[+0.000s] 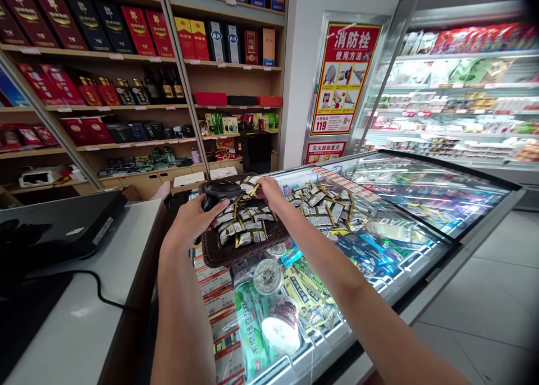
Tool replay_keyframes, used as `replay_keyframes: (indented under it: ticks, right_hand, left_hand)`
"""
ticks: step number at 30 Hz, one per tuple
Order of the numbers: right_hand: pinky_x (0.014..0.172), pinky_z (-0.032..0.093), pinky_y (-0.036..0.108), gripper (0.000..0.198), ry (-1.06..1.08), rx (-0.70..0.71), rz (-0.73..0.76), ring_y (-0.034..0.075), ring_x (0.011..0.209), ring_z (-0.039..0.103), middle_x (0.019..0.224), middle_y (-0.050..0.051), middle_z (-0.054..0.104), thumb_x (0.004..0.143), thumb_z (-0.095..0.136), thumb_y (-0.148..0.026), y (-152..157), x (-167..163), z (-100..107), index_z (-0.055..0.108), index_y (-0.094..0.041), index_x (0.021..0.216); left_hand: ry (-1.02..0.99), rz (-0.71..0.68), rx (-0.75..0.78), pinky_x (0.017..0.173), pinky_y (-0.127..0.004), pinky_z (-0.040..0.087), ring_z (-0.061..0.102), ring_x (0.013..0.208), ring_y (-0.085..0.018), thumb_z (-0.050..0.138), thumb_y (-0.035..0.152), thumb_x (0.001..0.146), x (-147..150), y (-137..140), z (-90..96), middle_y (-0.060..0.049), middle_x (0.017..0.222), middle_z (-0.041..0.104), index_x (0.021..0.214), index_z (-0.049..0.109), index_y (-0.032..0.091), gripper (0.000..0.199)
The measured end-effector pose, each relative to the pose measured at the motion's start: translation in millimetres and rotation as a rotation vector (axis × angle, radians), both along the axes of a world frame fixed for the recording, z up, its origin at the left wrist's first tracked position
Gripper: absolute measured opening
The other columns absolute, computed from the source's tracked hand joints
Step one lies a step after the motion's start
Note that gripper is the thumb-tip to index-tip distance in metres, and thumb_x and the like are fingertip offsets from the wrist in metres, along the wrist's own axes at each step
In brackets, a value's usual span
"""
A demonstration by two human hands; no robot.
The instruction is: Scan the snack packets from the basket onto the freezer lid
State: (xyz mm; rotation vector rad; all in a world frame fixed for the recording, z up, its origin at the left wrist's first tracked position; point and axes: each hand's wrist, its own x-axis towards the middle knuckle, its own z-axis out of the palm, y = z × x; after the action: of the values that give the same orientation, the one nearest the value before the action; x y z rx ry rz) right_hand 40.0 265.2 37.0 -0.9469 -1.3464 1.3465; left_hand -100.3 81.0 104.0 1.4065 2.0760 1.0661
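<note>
Shelves stand beyond a brown basket of foil packets on the freezer. Packets look light, soft, slippery; take them by their crimped ends. Your left hand grips a black scanner-like device; your right hand meets a packet, its fingertips partly hidden, so whether they pinch, I cannot tell.

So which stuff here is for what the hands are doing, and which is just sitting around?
Part of it, it seems:
black handheld device, in the left hand
small packets, at the right hand
brown basket
packet pile beside it, probably

Just around:
boxes on the shelves
red poster
white tub
</note>
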Motion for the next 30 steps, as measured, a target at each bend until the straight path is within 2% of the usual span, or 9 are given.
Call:
replay_keyframes:
  ticks: [2,5,9,14,21,30]
  right_hand:
    - [0.066,0.055,0.028,0.011,0.107,-0.045,-0.068,0.014,0.071,0.06,0.071,-0.002,0.056,0.08,0.052,-0.032,-2,29,7,0.047,-0.022,0.079]
    - [0.064,0.056,0.026,0.015,0.161,0.005,-0.162,0.015,0.074,0.058,0.073,-0.002,0.052,0.079,0.054,-0.036,-10,75,12,0.046,-0.023,0.079]
    - [0.061,0.056,0.027,0.024,0.148,0.041,-0.182,0.016,0.075,0.056,0.075,-0.001,0.052,0.077,0.058,-0.044,-17,107,8,0.046,-0.024,0.078]
    - [0.058,0.055,0.027,0.032,0.082,-0.005,-0.116,0.015,0.07,0.056,0.073,-0.001,0.053,0.075,0.06,-0.052,-15,109,3,0.047,-0.024,0.077]
    - [0.056,0.055,0.028,0.033,0.036,0.009,-0.05,0.015,0.067,0.057,0.07,-0.002,0.054,0.076,0.062,-0.053,-13,105,4,0.05,-0.023,0.078]
    - [0.056,0.053,0.025,0.025,0.017,-0.044,-0.038,0.014,0.066,0.059,0.072,-0.001,0.059,0.082,0.061,-0.044,-22,102,12,0.051,-0.021,0.078]
  left_hand:
    - [-0.038,-0.04,0.03,0.049,-0.025,0.044,0.065,0.061,-0.022,0.07,0.072,0.064,4,3,-0.9,0.0,0.062,0.065,0.095,0.066,0.022,0.059]
    - [-0.105,-0.125,0.031,0.05,-0.025,0.045,0.064,0.061,-0.021,0.071,0.07,0.065,11,7,-1.4,0.0,0.064,0.065,0.096,0.066,0.022,0.057]
    - [-0.153,-0.221,0.052,0.05,-0.025,0.044,0.06,0.057,-0.017,0.072,0.067,0.068,20,10,-2.3,0.002,0.064,0.064,0.095,0.065,0.022,0.053]
    - [-0.135,-0.28,0.051,0.051,-0.025,0.046,0.06,0.06,-0.017,0.069,0.067,0.07,29,13,-5.6,0.003,0.064,0.062,0.091,0.063,0.021,0.051]
    - [-0.092,-0.27,0.046,0.051,-0.025,0.046,0.06,0.058,-0.017,0.068,0.068,0.071,32,19,-11.1,0.002,0.065,0.063,0.092,0.064,0.02,0.052]
    - [-0.082,-0.289,0.055,0.049,-0.024,0.043,0.057,0.054,-0.016,0.068,0.065,0.073,35,23,-12.0,0.002,0.064,0.064,0.093,0.063,0.02,0.05]
